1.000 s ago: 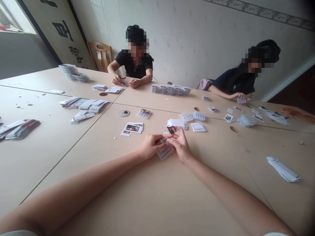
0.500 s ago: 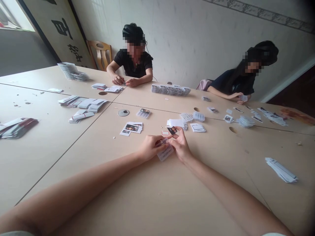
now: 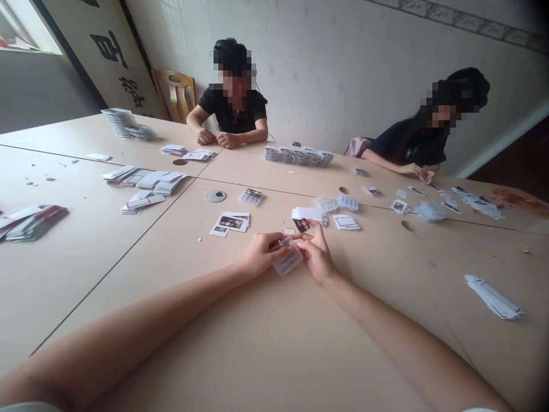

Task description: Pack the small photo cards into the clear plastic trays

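Observation:
My left hand (image 3: 262,254) grips a small clear plastic case (image 3: 288,262) with compartments, its thumb lying across the top. A dark printed card (image 3: 302,225) sticks up from the fingers of my right hand (image 3: 318,252), which is closed on it beside the case. The right fingertips meet the case's far right edge; whether they press on it I cannot tell. Just beyond my hands lies a small red-bordered label (image 3: 289,230). Past it are a pile of white cards (image 3: 309,215) and another clear compartment case (image 3: 347,202).
Printed photo cards (image 3: 231,222) and a case with a dark card (image 3: 252,197) lie ahead left. Card stacks (image 3: 148,178) spread further left. Rows of filled cases (image 3: 298,155) stand at the back. Two people sit across the table. A strip bundle (image 3: 493,297) lies right.
The case in my left hand has tilted and shifted slightly, with more of its face showing. My right hand still holds the card. The right co-worker's hands have lowered to the table.

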A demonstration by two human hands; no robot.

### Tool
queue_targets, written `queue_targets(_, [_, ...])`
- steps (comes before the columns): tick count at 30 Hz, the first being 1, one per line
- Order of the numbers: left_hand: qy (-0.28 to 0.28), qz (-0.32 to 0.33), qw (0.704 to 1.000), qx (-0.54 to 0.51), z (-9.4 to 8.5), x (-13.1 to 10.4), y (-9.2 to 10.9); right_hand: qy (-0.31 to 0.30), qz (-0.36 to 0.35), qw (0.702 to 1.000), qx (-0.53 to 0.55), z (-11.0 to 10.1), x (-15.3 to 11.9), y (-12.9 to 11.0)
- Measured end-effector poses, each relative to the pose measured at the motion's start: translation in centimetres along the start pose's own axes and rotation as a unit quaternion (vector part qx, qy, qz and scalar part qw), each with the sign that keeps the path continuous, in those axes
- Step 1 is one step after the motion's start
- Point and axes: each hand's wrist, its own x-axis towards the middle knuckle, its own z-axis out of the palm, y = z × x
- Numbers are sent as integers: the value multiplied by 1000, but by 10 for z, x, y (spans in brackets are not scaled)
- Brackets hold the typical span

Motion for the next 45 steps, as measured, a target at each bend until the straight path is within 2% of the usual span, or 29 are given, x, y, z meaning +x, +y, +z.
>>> queue_targets(5, [-1, 1, 1000, 7, 0, 0, 1, -17, -13, 1000, -6, 0, 0, 2])
queue_targets(14, [-5, 8, 1000, 9, 0, -1, 3, -6, -29, 999, -23, -2, 3, 7])
queue_targets(21, [-5, 6, 1000, 12, 0, -1, 2, -10, -8, 1000, -4, -1, 1, 3])
queue_targets(37, [-7, 20, 1000, 18, 0, -1, 4, -11, -26, 999, -19, 0, 2, 5])
queue_targets(45, [-13, -3, 1000, 0, -1, -1, 3, -17, -23, 999, -26, 0, 1, 4])
